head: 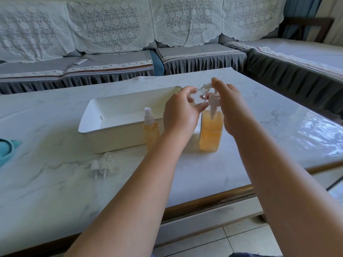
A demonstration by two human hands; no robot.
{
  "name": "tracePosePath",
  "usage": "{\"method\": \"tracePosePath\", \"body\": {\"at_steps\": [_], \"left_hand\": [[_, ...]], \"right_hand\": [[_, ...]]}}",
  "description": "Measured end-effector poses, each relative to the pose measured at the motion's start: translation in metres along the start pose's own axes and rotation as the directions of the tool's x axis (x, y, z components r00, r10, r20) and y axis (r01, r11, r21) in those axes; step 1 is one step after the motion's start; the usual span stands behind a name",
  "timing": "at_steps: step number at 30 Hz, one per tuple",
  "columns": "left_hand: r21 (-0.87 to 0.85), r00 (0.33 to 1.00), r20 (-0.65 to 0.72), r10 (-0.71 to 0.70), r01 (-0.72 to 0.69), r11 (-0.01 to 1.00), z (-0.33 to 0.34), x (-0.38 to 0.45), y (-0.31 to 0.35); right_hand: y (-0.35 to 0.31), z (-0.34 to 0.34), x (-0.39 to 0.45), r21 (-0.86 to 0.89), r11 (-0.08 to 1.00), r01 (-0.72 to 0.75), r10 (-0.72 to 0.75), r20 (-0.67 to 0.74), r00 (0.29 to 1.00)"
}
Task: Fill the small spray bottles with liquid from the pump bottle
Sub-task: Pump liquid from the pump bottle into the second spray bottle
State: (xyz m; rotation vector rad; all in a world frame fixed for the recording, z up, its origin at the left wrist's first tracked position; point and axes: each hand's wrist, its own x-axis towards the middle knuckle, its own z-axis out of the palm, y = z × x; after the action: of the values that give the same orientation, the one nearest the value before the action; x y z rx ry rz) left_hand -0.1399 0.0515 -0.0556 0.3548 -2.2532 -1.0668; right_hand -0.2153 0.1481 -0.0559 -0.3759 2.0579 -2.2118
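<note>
The square pump bottle (pixel 211 132), over half full of orange liquid, stands on the marble table just right of the tray. My right hand (pixel 230 108) lies over its white pump head (pixel 213 98), with the fingers pressing on top. My left hand (pixel 181 114) holds a small clear bottle (pixel 203 90) at the pump's nozzle; my fingers hide most of it. A small spray bottle (pixel 151 130) with orange liquid and a white spray cap stands to the left, against the tray's front wall. Two loose white spray heads (pixel 98 166) lie on the table at the front left.
A white rectangular tray (pixel 104 112) sits behind the bottles. A teal object (pixel 5 151) pokes in at the left edge. A lace-covered sofa (pixel 111 58) wraps the far and right sides, with a remote (pixel 80 61) on its seat. The table's front edge (pixel 204 203) is near my arms.
</note>
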Motion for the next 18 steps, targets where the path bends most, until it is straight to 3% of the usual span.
{"method": "tracePosePath", "body": {"at_steps": [12,18], "left_hand": [[-0.026,1.0,-0.022,0.006,-0.006,1.0,-0.0008,0.0003,0.002],[-0.004,0.999,0.013,-0.031,0.031,1.0,0.0004,-0.0017,-0.0002]], "right_hand": [[-0.0016,-0.0016,0.0005,0.022,0.999,-0.028,0.027,0.043,0.999],[0.0018,0.0031,-0.0061,0.02,0.999,0.036,-0.035,-0.069,0.997]]}}
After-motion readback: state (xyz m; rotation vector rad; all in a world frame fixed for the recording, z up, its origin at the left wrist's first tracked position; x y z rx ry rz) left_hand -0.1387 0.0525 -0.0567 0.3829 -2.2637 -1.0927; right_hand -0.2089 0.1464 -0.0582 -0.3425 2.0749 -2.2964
